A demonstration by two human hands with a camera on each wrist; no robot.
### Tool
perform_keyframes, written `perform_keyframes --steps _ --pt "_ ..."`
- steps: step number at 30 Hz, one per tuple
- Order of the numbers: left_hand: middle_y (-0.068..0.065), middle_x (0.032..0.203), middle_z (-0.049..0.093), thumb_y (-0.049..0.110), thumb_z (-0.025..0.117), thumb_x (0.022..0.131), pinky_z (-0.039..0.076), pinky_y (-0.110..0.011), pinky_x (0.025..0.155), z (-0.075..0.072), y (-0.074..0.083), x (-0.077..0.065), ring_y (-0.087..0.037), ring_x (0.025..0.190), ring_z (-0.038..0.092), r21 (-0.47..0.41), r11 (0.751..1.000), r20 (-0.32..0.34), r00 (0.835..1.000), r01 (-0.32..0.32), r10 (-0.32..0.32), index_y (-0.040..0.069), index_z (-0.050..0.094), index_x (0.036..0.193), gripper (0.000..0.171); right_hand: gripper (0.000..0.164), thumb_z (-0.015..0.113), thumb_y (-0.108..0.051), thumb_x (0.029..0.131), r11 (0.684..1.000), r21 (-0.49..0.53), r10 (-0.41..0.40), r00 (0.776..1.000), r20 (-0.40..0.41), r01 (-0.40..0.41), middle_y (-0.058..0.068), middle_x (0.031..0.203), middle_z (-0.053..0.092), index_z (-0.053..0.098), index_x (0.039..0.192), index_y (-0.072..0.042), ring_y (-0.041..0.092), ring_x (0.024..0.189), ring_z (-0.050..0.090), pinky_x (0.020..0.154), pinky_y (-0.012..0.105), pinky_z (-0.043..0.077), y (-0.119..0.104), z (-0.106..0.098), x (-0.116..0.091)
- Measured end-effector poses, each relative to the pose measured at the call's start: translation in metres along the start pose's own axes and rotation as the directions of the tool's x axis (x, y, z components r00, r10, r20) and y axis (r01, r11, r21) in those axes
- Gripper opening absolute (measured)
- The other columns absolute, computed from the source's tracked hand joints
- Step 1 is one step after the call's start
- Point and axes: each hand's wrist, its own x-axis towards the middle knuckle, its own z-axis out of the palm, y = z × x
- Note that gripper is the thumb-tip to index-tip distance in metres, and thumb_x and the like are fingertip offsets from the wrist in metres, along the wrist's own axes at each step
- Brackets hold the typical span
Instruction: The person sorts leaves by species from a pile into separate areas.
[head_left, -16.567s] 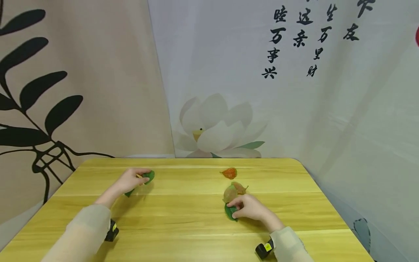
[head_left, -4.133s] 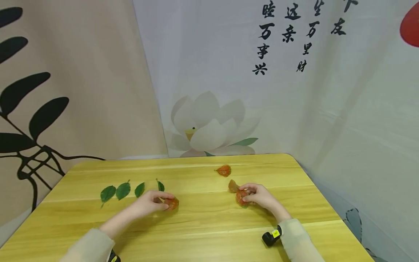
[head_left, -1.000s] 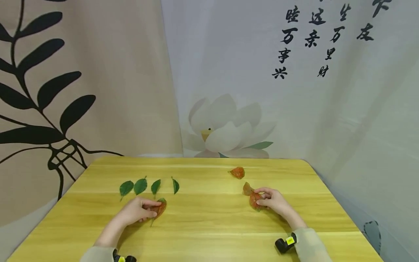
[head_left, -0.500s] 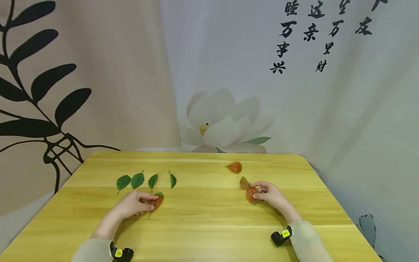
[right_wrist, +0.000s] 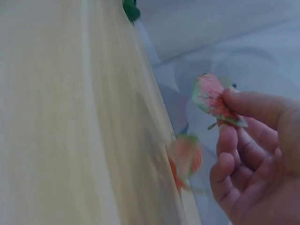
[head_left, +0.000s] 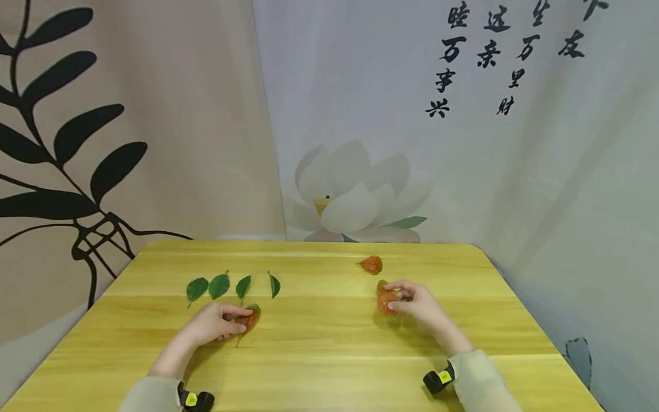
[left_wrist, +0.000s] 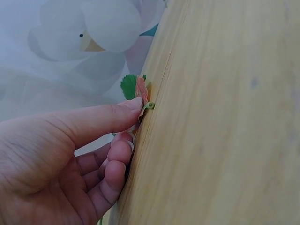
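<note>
My left hand (head_left: 216,323) pinches a red-orange leaf (head_left: 252,319) with a green tip between thumb and fingers, low at the table, just in front of several green leaves (head_left: 218,285) laid in a row. In the left wrist view the thumb covers part of this red leaf (left_wrist: 141,88). On the right, my right hand (head_left: 417,306) holds another red-orange leaf (head_left: 384,302) by its edge, raised off the table. The right wrist view shows this leaf's green margin (right_wrist: 208,93). A brownish leaf (head_left: 381,284) lies partly hidden behind it.
A further orange-red leaf (head_left: 372,264) lies near the far edge of the wooden table (head_left: 319,355). Beyond that edge hangs a printed cloth (head_left: 350,189). Black wrist cameras (head_left: 439,379) sit on both wrists.
Over the earlier frames green leaves were set in a row and the left hand brought a red leaf before them. In the last half second the right hand lifted its leaf.
</note>
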Motion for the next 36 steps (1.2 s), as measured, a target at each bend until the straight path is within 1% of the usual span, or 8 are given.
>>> perform_keyframes --steps 8,11,14,17,20,24,27,36 --pt "-0.001 0.061 0.046 0.013 0.074 0.086 0.036 -0.024 0.045 0.001 -0.003 0.0 -0.014 0.052 0.044 0.009 1.0 -0.021 1.0 -0.007 0.007 0.0 0.066 0.123 0.04 0.037 0.071 -0.003 0.087 0.999 0.021 -0.035 0.999 0.041 0.034 0.003 0.076 0.051 0.061 0.122 0.004 0.009 0.06 0.036 0.054 0.022 0.035 -0.029 0.048 0.004" --pt "0.0 0.061 0.045 0.013 0.074 0.086 0.036 -0.023 0.045 0.0 -0.002 0.0 -0.014 0.051 0.044 0.01 1.0 -0.026 1.0 -0.001 0.001 0.0 0.066 0.123 0.04 0.035 0.069 0.002 0.086 0.998 0.055 -0.027 0.997 0.071 0.023 0.002 0.069 0.046 0.061 0.12 0.007 0.009 0.055 0.031 0.052 0.021 0.032 -0.053 0.067 0.005" --pt "-0.001 0.062 0.046 0.013 0.074 0.086 0.036 -0.024 0.045 0.0 0.0 0.0 -0.014 0.052 0.044 0.014 1.0 -0.029 1.0 0.0 0.0 0.0 0.066 0.123 0.04 0.033 0.069 0.002 0.086 0.998 0.061 -0.02 0.996 0.087 0.014 -0.001 0.061 0.038 0.062 0.118 0.006 0.01 0.052 0.026 0.051 0.022 0.03 -0.062 0.087 0.012" --pt "-0.001 0.063 0.047 0.013 0.074 0.086 0.037 -0.024 0.046 0.002 0.002 -0.001 -0.014 0.053 0.045 0.025 1.0 -0.032 0.999 -0.003 0.004 0.0 0.066 0.123 0.04 0.032 0.074 -0.004 0.084 1.0 0.02 -0.004 0.997 0.082 0.003 -0.005 0.055 0.033 0.066 0.114 -0.002 0.01 0.049 0.024 0.049 0.024 0.028 -0.056 0.105 0.025" --pt "-0.002 0.065 0.048 0.013 0.074 0.086 0.039 -0.024 0.047 0.003 0.001 -0.002 -0.014 0.054 0.046 0.03 1.0 -0.035 0.999 -0.003 0.004 0.0 0.066 0.123 0.039 0.03 0.078 -0.01 0.081 0.999 -0.047 0.02 0.997 0.08 -0.016 -0.005 0.056 0.042 0.07 0.11 -0.009 0.01 0.05 0.032 0.051 0.025 0.032 -0.055 0.121 0.035" --pt "-0.001 0.063 0.047 0.012 0.074 0.086 0.039 -0.025 0.047 0.002 0.001 -0.003 -0.014 0.054 0.046 0.028 1.0 -0.036 0.999 0.008 -0.007 0.0 0.066 0.123 0.039 0.029 0.081 -0.014 0.078 0.995 -0.091 0.041 0.995 0.087 -0.033 -0.001 0.075 0.06 0.071 0.105 -0.012 0.012 0.068 0.051 0.059 0.028 0.043 -0.059 0.139 0.046" --pt "-0.001 0.063 0.046 0.012 0.074 0.086 0.038 -0.024 0.046 0.001 0.002 -0.003 -0.014 0.053 0.046 0.029 1.0 -0.041 0.999 0.009 -0.008 0.0 0.066 0.123 0.039 0.027 0.082 -0.013 0.077 0.993 -0.112 0.053 0.994 0.091 -0.043 0.001 0.085 0.063 0.072 0.102 -0.013 0.016 0.077 0.056 0.062 0.03 0.047 -0.063 0.151 0.054" --pt "-0.001 0.062 0.05 0.014 0.074 0.086 0.039 -0.026 0.046 0.003 -0.001 -0.001 -0.014 0.053 0.047 0.045 0.999 -0.031 1.0 -0.004 0.005 0.002 0.067 0.123 0.039 0.025 0.085 -0.011 0.072 0.98 -0.196 0.053 0.993 0.101 -0.032 -0.004 0.076 0.062 0.073 0.094 -0.013 0.011 0.067 0.056 0.056 0.027 0.045 -0.066 0.185 0.068"
